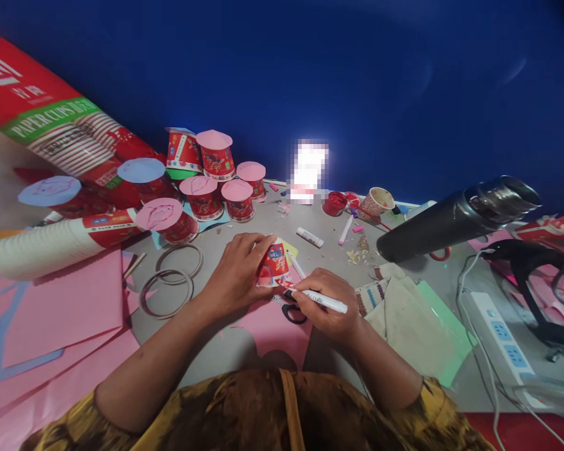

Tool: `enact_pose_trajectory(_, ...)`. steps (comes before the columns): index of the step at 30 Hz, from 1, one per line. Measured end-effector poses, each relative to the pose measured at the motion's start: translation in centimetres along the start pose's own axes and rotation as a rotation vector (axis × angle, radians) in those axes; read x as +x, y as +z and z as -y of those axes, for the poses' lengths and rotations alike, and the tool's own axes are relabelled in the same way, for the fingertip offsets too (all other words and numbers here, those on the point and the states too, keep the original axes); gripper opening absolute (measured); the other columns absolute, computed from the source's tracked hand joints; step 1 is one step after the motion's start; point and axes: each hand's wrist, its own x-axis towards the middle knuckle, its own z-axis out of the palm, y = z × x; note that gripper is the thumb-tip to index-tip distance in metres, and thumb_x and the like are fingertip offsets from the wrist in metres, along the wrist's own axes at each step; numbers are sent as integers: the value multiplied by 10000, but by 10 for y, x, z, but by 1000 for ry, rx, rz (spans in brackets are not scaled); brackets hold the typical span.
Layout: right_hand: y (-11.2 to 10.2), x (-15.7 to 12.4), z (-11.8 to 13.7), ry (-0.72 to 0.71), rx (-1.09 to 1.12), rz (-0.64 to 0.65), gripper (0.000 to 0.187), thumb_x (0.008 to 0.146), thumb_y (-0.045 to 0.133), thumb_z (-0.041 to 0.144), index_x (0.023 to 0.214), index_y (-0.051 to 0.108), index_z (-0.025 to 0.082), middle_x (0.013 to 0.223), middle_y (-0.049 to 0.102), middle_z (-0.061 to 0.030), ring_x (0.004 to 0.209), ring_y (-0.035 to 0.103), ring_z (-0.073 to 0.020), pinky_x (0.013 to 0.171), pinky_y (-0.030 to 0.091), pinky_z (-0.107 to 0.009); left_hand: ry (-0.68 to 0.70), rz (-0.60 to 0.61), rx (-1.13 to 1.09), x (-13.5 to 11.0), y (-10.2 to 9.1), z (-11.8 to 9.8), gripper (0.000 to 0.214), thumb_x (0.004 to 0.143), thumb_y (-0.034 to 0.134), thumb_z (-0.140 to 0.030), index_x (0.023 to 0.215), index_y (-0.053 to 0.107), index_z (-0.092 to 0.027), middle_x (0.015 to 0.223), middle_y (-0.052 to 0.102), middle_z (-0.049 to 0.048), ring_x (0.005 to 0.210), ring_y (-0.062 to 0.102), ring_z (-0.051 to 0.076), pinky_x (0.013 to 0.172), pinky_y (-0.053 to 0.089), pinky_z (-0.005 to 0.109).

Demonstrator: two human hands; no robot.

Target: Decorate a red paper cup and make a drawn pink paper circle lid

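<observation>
My left hand [242, 266] is wrapped round a red and white paper cup [273, 264] with blue and red markings, held just above the table. In my right hand [331, 304] is a white marker [323, 300], its tip close against the cup's lower right side; whether it touches I cannot tell. A second white pen [296, 263] lies behind the cup, by a bit of yellow paper [290, 252]. Below the hands lie black-handled scissors [294, 313], partly hidden, and a pink paper sheet [277, 335]. The far side of the held cup is hidden.
Several paper cups with pink or blue paper tops [200, 186] stand at the back left. Left lie stacked cups [51, 244], tape rings [167, 294] and pink sheets [66, 307]. To the right are a black thermos [451, 219], a cloth [404, 319] and a power strip [502, 344] with cables.
</observation>
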Motion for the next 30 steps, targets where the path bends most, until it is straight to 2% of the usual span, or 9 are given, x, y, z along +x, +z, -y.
enact_pose_trajectory(6, -5, -2, -1, 60, 28, -110, 101, 991, 646, 194, 927, 714, 234, 756, 770, -27, 652, 708, -173, 640, 569, -298, -55, -20, -72, 3, -2, -3, 892, 796, 842, -600, 1529, 498, -228, 1373, 586, 165, 1277, 553, 380, 1103, 473, 558)
enact_pose_trajectory(11, -10, -9, -12, 89, -11, -194, 150, 1046, 585, 210, 1139, 700, 236, 747, 771, -19, 656, 745, -192, 685, 612, -322, -89, -5, -242, 7, -6, -3, 844, 797, 860, -435, 1523, 467, -260, 1430, 574, 144, 1328, 557, 350, 1145, 484, 551)
enact_pose_trajectory(14, -10, -13, -22, 95, -50, -188, 174, 1052, 574, 200, 1180, 686, 235, 800, 785, -32, 719, 765, -202, 740, 626, -343, -105, -18, -325, 7, -4, -2, 833, 799, 850, -380, 1524, 452, -277, 1474, 551, 147, 1354, 555, 348, 1111, 526, 551)
enact_pose_trajectory(17, -8, -14, -33, 39, -129, -172, 170, 1020, 613, 173, 1158, 686, 239, 926, 799, -64, 820, 766, -219, 764, 615, -360, -122, -20, -343, 5, -2, 1, 816, 792, 838, -324, 1512, 456, -275, 1493, 530, 149, 1387, 536, 351, 1105, 537, 557)
enact_pose_trajectory(22, -7, -12, -45, -10, -193, -152, 169, 993, 635, 156, 1141, 680, 225, 902, 780, -56, 798, 738, -208, 750, 598, -347, -164, -46, -442, 4, 0, 3, 815, 762, 784, -227, 1497, 433, -265, 1520, 496, 136, 1414, 530, 330, 1076, 575, 520)
enact_pose_trajectory(26, -9, -13, -48, 0, -178, -83, 163, 978, 671, 203, 1139, 680, 225, 866, 764, -48, 774, 721, -214, 737, 587, -353, -215, -79, -558, 4, 3, 1, 811, 757, 783, -233, 1482, 422, -267, 1532, 503, 125, 1400, 559, 324, 1138, 534, 566)
enact_pose_trajectory(30, -7, -14, -47, 0, -139, -74, 170, 978, 709, 261, 1142, 679, 229, 876, 766, -54, 785, 718, -217, 749, 586, -356, -279, -91, -692, 4, 14, -1, 853, 706, 880, -325, 1437, 443, -263, 1507, 528, 130, 1385, 581, 348, 1152, 522, 586)
